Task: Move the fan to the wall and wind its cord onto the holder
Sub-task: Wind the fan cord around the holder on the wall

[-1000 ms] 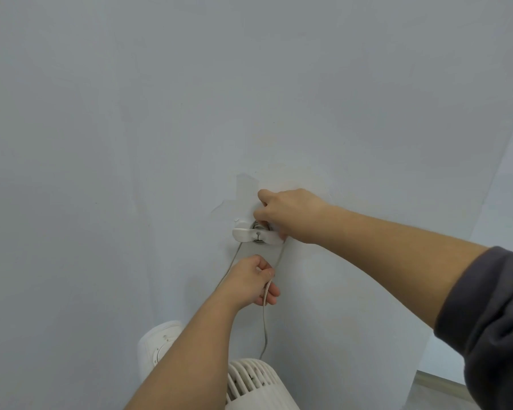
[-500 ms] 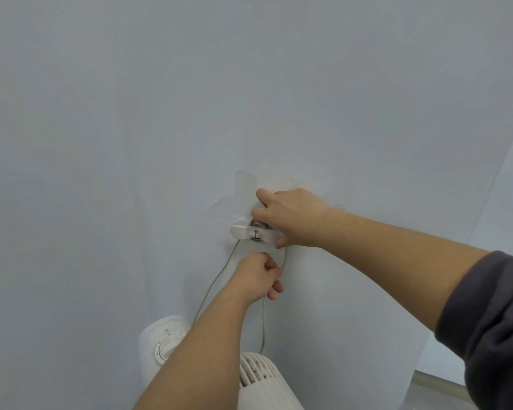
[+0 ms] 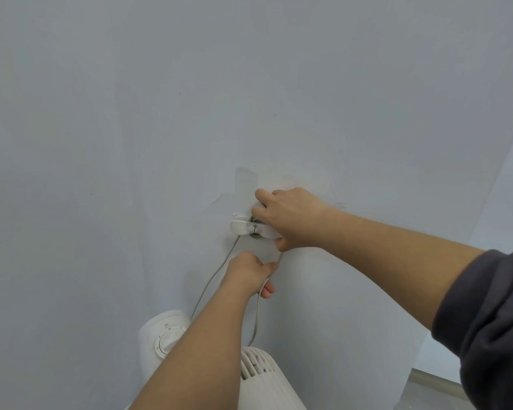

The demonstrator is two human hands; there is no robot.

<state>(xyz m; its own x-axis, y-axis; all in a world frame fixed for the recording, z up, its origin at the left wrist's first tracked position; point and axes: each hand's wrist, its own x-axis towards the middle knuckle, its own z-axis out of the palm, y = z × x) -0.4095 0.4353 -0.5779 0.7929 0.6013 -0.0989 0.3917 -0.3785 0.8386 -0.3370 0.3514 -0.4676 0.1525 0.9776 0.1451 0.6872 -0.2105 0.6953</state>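
Cataloguing what we see at the wall (image 3: 131,113), item by item.

Item one: our left hand (image 3: 248,275), the grip clamped on the cord (image 3: 256,316), fingers curled around it with the line running out from the fist both up and down.

Item two: our right hand (image 3: 290,217), just above the left grip, fingers pressed against the right end of the holder (image 3: 251,227); we cannot tell whether this grip is closed on the holder itself or on a turn of cord behind it, since the fingers hide that end.

Item three: the holder, a white cross-bar piece fixed to the wall, its left end free, directly above the left grip.

Item four: the cord, pale grey. One run drops from the holder's left end, passing left of the left grip toward the fan. Another run rises from the left grip to beneath the right hand, and a third hangs below the left grip.

Item five: the fan (image 3: 166,335), white, standing against the wall below both grips, partly hidden by our left forearm; a ribbed grille shows to the right of that forearm.

Item six: a dark sleeve (image 3: 486,321) on the right arm.
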